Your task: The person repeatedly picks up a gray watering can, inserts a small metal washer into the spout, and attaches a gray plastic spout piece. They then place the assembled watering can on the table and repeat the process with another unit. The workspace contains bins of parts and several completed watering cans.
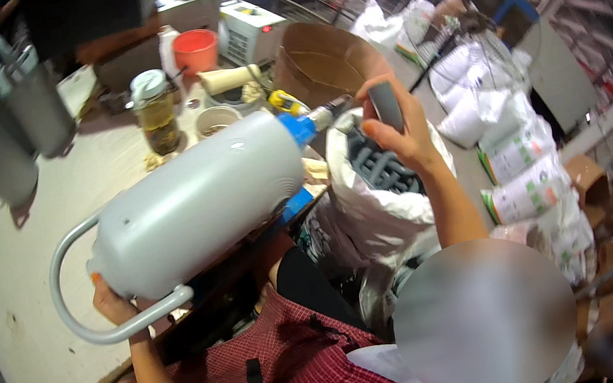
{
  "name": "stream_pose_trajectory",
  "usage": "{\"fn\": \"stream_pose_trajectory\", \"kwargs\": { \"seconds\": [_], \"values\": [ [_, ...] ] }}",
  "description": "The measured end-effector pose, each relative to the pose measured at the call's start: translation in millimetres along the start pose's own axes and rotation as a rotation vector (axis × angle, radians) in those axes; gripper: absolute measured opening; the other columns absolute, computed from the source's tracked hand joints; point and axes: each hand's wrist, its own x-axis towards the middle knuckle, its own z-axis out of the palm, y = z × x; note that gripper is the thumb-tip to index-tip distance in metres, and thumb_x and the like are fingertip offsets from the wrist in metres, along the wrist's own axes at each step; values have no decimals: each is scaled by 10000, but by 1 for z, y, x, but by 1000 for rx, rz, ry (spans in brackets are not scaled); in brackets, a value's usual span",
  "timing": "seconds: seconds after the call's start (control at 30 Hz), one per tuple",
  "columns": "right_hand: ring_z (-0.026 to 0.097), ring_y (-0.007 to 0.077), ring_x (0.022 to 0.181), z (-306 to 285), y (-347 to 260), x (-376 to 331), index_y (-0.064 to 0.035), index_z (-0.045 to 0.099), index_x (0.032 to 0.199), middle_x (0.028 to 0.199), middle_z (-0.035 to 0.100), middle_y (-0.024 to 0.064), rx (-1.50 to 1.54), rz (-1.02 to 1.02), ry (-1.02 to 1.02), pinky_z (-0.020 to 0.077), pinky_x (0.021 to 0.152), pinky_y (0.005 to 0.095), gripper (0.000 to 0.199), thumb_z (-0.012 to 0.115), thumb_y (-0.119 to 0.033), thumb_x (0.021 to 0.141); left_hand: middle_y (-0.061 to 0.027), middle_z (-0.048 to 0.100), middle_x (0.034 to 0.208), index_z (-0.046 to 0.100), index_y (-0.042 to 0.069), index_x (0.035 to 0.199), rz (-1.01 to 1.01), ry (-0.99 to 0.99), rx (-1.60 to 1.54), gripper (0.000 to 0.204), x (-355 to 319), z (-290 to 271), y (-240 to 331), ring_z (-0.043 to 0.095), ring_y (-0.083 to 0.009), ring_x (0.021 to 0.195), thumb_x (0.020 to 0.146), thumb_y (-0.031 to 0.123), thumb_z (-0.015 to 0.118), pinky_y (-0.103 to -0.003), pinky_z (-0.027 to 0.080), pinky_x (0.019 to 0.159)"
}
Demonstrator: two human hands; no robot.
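Observation:
A large light-grey plastic housing [196, 205] with a loop handle [71, 297] is held tilted above the workbench [21, 261]. My left hand [111, 301] supports it from below, close to the handle. My right hand [404, 136] is raised over an open white sack [373, 205] and grips a small grey plastic part [387, 105] between thumb and fingers. The sack holds several dark grey parts [379, 168]. A blue tool with a metal tip [308, 123] pokes out behind the housing's far end.
On the bench stand a lidded glass jar [156, 111], a white bowl [215, 119], an orange cup [196, 48] and more grey housings [14, 117] at the left. An open cardboard box [322, 61] sits behind the sack. White sacks [525, 157] pile up at the right.

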Motion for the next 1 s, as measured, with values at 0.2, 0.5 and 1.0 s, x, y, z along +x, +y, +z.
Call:
{"fn": "stream_pose_trajectory", "kwargs": {
  "seconds": [0.2,0.5,1.0],
  "values": [
    [622,112,682,54,-65,54,-17,480,1109,811,635,81,-175,-275,-221,488,614,235,508,782,-192,741,32,465,543,526,33,603,-66,-163,36,512,-3,-4,3,385,-58,535,989,362,455,-249,334,493],
    [635,226,740,146,-138,98,-14,656,1070,870,641,146,-349,-649,-544,476,656,283,415,766,-167,701,-146,658,835,678,-19,819,207,-267,80,431,-5,-2,17,552,-264,887,942,351,495,-401,414,861],
    [644,247,752,212,-147,112,-22,652,960,849,659,111,-376,-519,-872,497,693,324,302,778,-179,735,-147,541,536,567,-21,597,450,-221,183,488,-2,-2,13,518,-290,540,951,308,507,-436,386,932]
  ]
}}
